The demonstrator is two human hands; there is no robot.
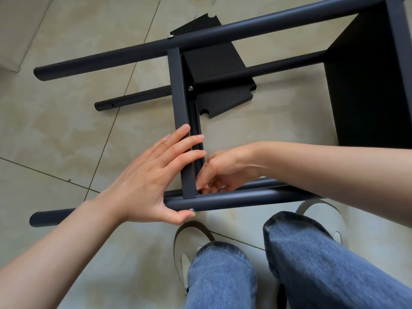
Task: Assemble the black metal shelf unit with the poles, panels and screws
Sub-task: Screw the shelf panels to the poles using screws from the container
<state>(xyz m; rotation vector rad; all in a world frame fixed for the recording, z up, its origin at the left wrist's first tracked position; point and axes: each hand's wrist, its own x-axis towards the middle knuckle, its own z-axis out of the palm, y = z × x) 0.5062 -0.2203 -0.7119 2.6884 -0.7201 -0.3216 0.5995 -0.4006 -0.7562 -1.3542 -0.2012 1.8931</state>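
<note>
The black shelf frame lies on its side on the tiled floor. A flat cross bar (178, 90) spans from the far pole (223, 32) to the near pole (245, 198). My left hand (147, 181) lays straight fingers over the cross bar's near end, and its thumb presses a silver screw (191, 210) on the near pole. My right hand (223, 172) reaches inside the joint with curled fingers that pinch a small shiny metal part (222, 188), mostly hidden. Screws sit at the far joint (170, 36) and on the bar's inner side (190, 88).
A loose black panel (214, 63) lies flat on the floor under the frame. A fitted black panel (367, 85) stands at the right. A lower pole (138, 97) ends with an open hole. My legs and sandals (194, 233) are close under the near pole.
</note>
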